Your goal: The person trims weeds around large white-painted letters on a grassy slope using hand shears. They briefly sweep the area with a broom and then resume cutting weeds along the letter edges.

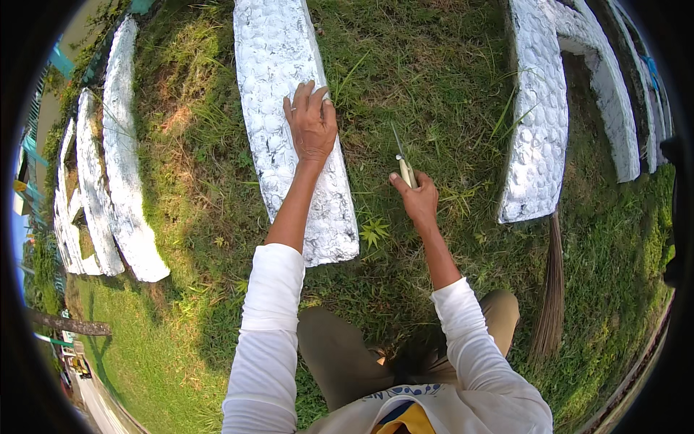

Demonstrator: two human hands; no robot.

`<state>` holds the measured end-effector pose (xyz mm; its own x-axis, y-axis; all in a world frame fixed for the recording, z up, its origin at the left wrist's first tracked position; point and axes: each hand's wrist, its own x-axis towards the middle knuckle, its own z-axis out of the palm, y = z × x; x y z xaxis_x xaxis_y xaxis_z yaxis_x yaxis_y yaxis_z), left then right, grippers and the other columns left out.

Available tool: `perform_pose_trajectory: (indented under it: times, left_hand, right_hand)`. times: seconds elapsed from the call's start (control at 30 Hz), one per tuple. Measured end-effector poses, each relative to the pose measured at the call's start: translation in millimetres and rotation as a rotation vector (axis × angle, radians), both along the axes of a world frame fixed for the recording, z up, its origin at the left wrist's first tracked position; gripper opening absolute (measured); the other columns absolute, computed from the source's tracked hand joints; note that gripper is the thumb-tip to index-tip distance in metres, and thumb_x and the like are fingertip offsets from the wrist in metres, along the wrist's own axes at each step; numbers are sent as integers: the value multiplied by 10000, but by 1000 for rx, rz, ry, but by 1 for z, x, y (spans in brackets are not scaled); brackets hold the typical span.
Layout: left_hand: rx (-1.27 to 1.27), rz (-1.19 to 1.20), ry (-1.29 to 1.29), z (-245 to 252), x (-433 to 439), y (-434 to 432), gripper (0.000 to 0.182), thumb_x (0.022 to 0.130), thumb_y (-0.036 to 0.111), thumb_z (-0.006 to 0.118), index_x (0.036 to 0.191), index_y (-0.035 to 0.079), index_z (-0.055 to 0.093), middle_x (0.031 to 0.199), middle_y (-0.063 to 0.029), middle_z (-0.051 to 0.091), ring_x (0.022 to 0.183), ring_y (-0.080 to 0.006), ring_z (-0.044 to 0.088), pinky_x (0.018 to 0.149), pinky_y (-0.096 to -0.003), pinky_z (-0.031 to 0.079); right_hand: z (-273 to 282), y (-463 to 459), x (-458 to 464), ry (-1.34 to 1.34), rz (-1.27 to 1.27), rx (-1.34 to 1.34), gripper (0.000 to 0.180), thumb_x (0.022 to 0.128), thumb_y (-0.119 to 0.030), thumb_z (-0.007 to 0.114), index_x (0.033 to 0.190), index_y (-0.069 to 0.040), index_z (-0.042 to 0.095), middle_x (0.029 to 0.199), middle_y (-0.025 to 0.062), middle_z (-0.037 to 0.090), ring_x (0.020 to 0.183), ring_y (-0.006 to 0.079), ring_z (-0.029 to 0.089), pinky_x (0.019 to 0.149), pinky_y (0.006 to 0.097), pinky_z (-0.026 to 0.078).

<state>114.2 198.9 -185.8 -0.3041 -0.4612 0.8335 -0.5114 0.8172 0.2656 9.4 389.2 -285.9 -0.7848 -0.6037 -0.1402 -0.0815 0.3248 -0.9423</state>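
My left hand [313, 125] rests flat on a long white-painted block with a rough, scaly surface [282, 81], its fingers spread. To the right, my right hand [417, 195] grips the pale handle of a bladed hand tool [405, 171], whose thin, narrow blade points away from me over the grass. I cannot tell the tool's exact kind. Grass [423, 108] and weeds surround the block. A small plant with star-shaped leaves [374, 232] grows beside the block's near right corner.
More white raised blocks stand in the grass at the right [537, 135] and left [130, 163]. A stick broom [548, 304] lies by the right block's near end. A tree trunk [70, 324] and a road [97, 401] show at the far left.
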Motion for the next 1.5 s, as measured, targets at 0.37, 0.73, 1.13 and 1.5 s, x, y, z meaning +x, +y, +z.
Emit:
perform_pose_trajectory:
  times: [0.37,0.73,1.13,1.5]
  left_hand:
    - [-24,66,47,0,-1,0,314,870,203,555,1164,108,608,1334,-120,474,1320,-341,364,1130,-526,191]
    - [3,68,40,-2,-1,0,321,889,221,546,1186,108,598,1337,-113,467,1323,-330,363,1129,-531,182]
    - [27,63,55,-1,-1,1,301,900,214,537,1176,113,599,1299,-112,505,1306,-324,388,1122,-528,189]
    - [30,55,78,-2,-1,-2,299,900,209,529,1175,112,597,1275,-101,525,1300,-314,398,1127,-526,184]
  right_hand:
    - [-20,22,-30,976,79,45,686,674,-428,780,1160,1,553,989,145,482,899,294,433,781,410,354]
    - [-3,-21,-64,1051,-24,28,663,682,-478,775,1143,-56,554,974,126,485,915,295,441,792,430,360]
    - [19,-81,-43,1153,155,105,636,699,-514,748,1065,-21,585,987,121,511,931,288,476,782,412,396]
    - [7,-46,-69,1052,189,81,481,729,-462,748,941,-53,610,864,117,557,786,306,565,658,428,441]
